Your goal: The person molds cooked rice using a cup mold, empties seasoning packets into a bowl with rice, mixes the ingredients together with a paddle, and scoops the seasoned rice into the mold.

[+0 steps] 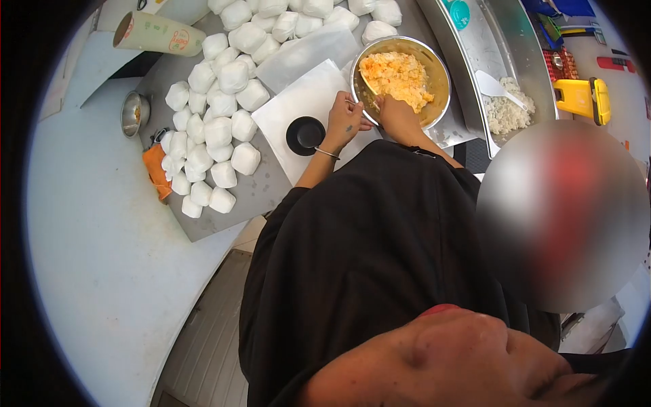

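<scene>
Across the upper centre of the frame, two hands are seen. The left hand (344,121) is set at the lower-left rim of one large steel bowl (443,87), its fingers curled close together; whether anything is pinched cannot be told. The right hand (399,119) is lowered into the orange rice (407,73) held in that bowl, its fingers hidden, their state not tellable. Just left, one black dish (305,136) is set on white paper (281,108). Between paper and well over thirty white bundles (218,132), upper left, a strip of metal table (263,183) is shown. At upper right, the bowl is closely flanked by one long tray's edge (464,57); white rice (508,119) and one white paddle (489,85) are held inside.
</scene>
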